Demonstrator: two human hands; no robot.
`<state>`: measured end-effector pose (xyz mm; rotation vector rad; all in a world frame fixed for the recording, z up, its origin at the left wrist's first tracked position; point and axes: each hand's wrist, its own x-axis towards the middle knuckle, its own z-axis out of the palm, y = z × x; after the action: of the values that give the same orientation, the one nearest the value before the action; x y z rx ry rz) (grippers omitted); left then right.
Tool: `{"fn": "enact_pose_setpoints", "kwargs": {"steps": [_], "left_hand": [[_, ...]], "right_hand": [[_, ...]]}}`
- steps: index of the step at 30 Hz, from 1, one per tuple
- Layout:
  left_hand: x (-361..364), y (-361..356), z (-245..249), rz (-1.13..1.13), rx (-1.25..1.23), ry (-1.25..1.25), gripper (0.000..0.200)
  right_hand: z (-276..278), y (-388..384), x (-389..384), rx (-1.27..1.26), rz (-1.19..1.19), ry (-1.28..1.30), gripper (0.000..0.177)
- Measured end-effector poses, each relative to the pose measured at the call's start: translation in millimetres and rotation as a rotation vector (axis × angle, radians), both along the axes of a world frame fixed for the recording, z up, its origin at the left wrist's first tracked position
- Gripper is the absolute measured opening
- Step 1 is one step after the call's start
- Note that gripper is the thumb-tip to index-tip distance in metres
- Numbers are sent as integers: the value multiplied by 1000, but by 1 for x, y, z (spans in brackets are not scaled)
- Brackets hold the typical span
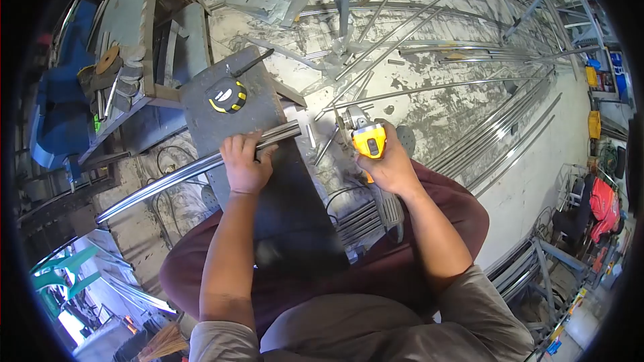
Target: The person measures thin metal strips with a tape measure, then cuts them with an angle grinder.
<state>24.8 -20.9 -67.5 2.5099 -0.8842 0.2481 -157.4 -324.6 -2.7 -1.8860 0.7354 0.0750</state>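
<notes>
My left hand [245,164] is closed around a few shiny metal tubes [161,188], pressing them against the dark bench [288,208]. The tubes' near ends reach past the bench's right edge, and their other ends stick out to the left. In my right hand [391,169] is a yellow angle grinder [368,141], held to the right of the tube ends and apart from them. Its disc is seen edge-on, and the fingers' undersides are hidden. A black and yellow tape measure [228,96] lies on the bench, with a dark slim tool [253,62] beyond it.
Long metal tubes [493,127] lie across the stained floor [422,104] ahead and to the right. At the left stands a metal-framed table [151,94] with gloves [127,80] on it. A green plastic chair [67,271] is at lower left. Cables [161,198] run beneath the tubes.
</notes>
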Motion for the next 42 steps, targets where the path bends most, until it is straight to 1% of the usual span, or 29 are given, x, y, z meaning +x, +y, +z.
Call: {"fn": "enact_pose_setpoints", "kwargs": {"steps": [2,4,7,10,11,13,16,17,21,22,25,28,29,32,35,38,42], "left_hand": [[-2,3,-2,53,60,53,58],[-6,1,0,99,124,125,70],[-20,-4,9,11,256,23,90],[-54,3,20,56,349,135,100],[-66,7,23,54,352,186,100],[-88,16,28,44,362,201,97],[-118,27,34,43,355,243,94],[-127,29,38,48,359,252,94],[-149,35,43,70,339,293,92],[-150,37,43,72,342,290,92],[-149,38,46,71,303,267,90],[-136,35,42,70,306,250,91],[-131,32,45,77,306,261,91],[-114,25,50,76,330,247,91],[-98,20,49,69,352,231,91],[-84,15,48,74,375,234,92],[-72,8,46,95,378,242,92]], "right_hand": [[20,-1,1,-21,18,91,85],[21,-4,-10,-69,50,114,87],[26,-1,-11,-143,126,192,92],[28,0,-15,-158,189,225,93],[30,2,-15,-171,192,221,92],[32,6,-17,-199,202,220,89],[19,6,-22,-228,253,131,104],[16,8,-24,-231,238,84,98],[12,11,-24,-256,260,96,87],[12,11,-24,-266,265,105,88],[29,22,-22,-303,254,147,89],[20,20,-22,-297,271,123,90],[20,21,-20,-299,270,129,93],[26,21,-15,-318,286,165,95],[32,23,-7,-284,231,238,101],[30,22,-5,-317,242,138,95],[24,19,-2,-286,241,115,96]]}}
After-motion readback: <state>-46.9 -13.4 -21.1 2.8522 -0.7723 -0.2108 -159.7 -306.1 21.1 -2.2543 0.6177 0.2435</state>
